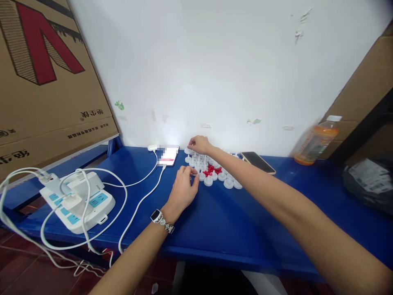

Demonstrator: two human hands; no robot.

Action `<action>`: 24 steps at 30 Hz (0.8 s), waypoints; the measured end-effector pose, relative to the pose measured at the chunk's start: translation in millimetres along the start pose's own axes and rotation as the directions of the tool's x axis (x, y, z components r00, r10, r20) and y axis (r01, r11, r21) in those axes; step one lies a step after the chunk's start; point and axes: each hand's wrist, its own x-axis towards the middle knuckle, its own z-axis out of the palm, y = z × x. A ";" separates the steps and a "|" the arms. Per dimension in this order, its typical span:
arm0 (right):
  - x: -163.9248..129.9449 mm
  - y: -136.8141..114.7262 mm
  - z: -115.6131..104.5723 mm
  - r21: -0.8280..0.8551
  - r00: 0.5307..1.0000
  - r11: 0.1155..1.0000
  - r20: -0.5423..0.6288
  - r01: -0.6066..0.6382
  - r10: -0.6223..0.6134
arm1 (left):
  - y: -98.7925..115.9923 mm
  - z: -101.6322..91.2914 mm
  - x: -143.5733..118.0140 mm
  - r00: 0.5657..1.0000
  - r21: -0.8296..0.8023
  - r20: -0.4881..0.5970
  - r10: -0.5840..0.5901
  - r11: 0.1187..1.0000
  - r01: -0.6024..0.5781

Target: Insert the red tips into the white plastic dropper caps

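Several translucent white plastic discs with short upright stems, resembling suction cups, are grouped on the blue table by the wall. Small red plastic pieces lie in a heap among them. My right hand reaches across to the far left edge of the group, thumb and fingertips pinched on a white disc. Nearer to me, my left hand rests at the group's left side. Its fingers and thumb curl together, and what lies between them is mostly hidden. A silver watch is on the left wrist.
On the left, a white power strip holds plugged chargers and looping white cables. A lit phone lies behind my left hand, a dark phone behind my right forearm. An orange drink bottle and a black plastic bag stand right.
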 end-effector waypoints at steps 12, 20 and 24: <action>-137.3 3.9 -36.7 0.487 0.977 0.866 -0.215 0.114 -0.008 | 22.5 -4.5 25.8 0.988 0.101 0.044 0.151 0.983 -0.155; -156.2 39.5 -28.5 0.075 0.990 0.997 -0.140 0.011 -0.001 | 23.5 2.4 26.4 0.951 -0.007 0.128 0.283 0.959 -0.285; -144.9 37.5 -25.2 0.015 0.998 1.000 -0.069 -0.003 0.004 | 18.1 -0.1 19.3 0.959 -0.088 0.141 0.245 0.968 -0.234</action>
